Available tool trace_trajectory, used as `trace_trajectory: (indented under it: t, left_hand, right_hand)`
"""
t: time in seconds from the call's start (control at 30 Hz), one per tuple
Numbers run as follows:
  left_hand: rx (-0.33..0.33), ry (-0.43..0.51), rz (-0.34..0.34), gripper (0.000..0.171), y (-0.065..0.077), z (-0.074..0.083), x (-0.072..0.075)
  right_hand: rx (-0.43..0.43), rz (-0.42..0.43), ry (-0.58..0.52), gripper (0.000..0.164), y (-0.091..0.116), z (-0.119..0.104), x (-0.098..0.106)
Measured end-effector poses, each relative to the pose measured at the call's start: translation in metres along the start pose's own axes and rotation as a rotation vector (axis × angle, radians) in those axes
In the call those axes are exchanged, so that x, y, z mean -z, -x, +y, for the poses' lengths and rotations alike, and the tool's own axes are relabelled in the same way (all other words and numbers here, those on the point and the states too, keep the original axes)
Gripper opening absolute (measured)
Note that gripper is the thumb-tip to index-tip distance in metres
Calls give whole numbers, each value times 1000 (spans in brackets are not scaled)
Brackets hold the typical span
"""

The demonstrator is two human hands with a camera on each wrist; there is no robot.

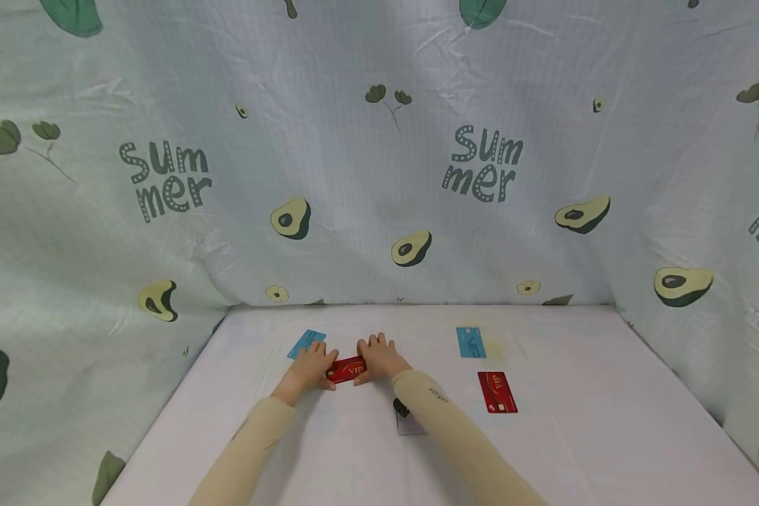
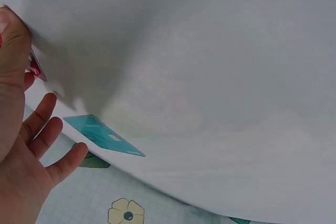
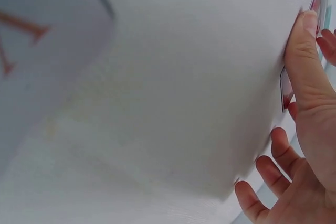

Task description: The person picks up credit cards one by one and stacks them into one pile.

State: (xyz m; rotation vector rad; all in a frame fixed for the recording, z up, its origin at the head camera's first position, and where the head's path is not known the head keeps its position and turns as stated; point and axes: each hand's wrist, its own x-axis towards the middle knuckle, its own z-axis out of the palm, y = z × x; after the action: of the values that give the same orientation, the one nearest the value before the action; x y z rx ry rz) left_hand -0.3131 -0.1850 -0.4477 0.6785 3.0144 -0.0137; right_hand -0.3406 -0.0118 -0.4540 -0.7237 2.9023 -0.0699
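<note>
A red VIP card (image 1: 346,370) lies between my two hands, left of the table's middle. My left hand (image 1: 308,365) pinches its left end between thumb and forefinger, other fingers spread out. At the card's right end, my right hand (image 1: 382,357) grips it the same way, its thumb (image 3: 303,51) along the near edge in the right wrist view. Each hand hides part of the card. Just behind my left hand is a blue card (image 1: 305,343), partly covered by the fingers in the head view; the left wrist view shows this blue card (image 2: 105,135) flat on the table.
A clear card holder (image 1: 411,425) with a black clip (image 1: 401,407) lies partly under my right forearm. To the right lie a blue VIP card (image 1: 471,343) and another red VIP card (image 1: 497,392). A printed curtain (image 1: 354,161) surrounds the white table (image 1: 582,422).
</note>
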Motion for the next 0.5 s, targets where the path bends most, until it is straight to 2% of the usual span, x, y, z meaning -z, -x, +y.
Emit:
trace_trajectory:
  t: [0.2, 0.37, 0.5]
  left_hand:
    - [21, -33, -53, 65, -2, 6, 10]
    - [35, -51, -54, 63, -1, 10, 12]
    - [32, -50, -43, 61, 1, 8, 9]
  right_hand:
    - [-5, 7, 6, 61, 0, -2, 2]
    - [-20, -16, -10, 63, 0, -2, 4]
    - [-2, -22, -26, 65, 0, -2, 4]
